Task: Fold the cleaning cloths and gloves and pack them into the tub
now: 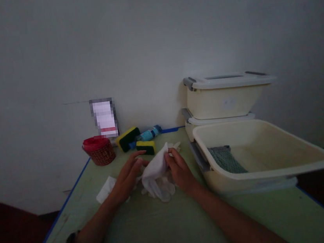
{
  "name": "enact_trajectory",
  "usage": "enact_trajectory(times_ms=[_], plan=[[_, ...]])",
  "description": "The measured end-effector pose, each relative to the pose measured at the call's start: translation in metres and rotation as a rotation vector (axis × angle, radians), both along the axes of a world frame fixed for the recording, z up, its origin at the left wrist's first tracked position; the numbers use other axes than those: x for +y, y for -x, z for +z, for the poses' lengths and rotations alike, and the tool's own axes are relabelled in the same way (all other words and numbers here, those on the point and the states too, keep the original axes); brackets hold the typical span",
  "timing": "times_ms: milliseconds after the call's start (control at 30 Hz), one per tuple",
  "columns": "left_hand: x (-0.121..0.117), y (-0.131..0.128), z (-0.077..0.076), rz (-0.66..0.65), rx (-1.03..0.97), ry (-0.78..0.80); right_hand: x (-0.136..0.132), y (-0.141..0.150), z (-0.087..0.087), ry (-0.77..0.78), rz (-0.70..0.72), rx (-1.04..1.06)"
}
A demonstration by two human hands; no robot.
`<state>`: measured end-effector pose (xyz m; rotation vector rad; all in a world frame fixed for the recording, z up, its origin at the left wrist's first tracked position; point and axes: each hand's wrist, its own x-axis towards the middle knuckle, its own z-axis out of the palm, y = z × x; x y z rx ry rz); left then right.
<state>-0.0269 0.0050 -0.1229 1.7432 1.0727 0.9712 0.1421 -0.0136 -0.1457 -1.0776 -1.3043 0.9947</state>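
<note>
My right hand [181,170] pinches a thin white glove [156,173] between thumb and fingers, lifting one edge above the table. The glove's lower part hangs loose in soft folds. To its left, my left hand [131,172] has its fingers apart, close to the glove; whether a fingertip touches it I cannot tell. More pale glove material [177,146] shows behind my right fingers. A folded white piece, perhaps cloth [107,189], lies on the table by my left wrist, partly covered by the forearm.
Beyond my hands lie two yellow-green sponges [128,138] [146,147] and a blue bottle [148,134]. A red woven basket [99,151] stands at the table's left edge. On the right, an open cream bin [268,173] holds a green cloth [227,160]; lidded bins [221,100] are stacked behind.
</note>
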Motion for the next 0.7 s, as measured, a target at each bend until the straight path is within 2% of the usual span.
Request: enact_trajectory(times_ms=[233, 400, 533, 700], plan=[[0.0008, -0.0021, -0.0008, -0.034, 0.169, -0.105, -0.0003, 0.0028, -0.0011, 0.021, 0.117, 0.017], [0.002, -0.0005, -0.0006, -0.011, 0.155, -0.131, -0.0014, 0.0024, 0.0023, -0.034, 0.1, -0.001], [0.0034, 0.0009, -0.0032, 0.032, 0.194, -0.204, -0.0033, 0.0049, -0.0001, -0.02, 0.103, 0.004], [0.0047, 0.0032, -0.0072, -0.002, 0.255, -0.319, -0.0042, 0.0068, -0.0032, 0.005, 0.104, -0.012]])
